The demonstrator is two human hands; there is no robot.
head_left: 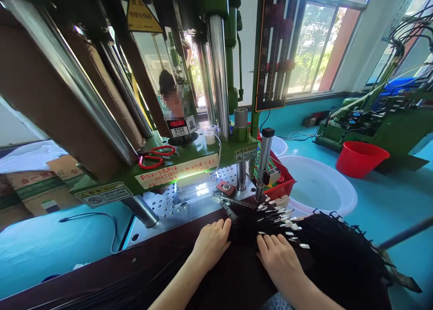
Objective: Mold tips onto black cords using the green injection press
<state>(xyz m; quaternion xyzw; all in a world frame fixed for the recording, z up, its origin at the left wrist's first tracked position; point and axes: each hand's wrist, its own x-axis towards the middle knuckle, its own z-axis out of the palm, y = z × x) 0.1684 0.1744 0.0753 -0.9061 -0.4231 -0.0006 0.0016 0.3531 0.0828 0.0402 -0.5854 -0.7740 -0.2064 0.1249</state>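
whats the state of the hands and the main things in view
left hand: fingers curled at the black cables
right hand: fingers curled near the pale cable tips
black cables: bunched, tips fanned out
red-handled scissors: lying on green machine, handles spread
red bucket: upright, open-topped
white tub: upright, open-topped

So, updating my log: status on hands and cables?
Left hand at black cables; right hand by silvery connectors; grips unclear. Red scissors aside on green press.
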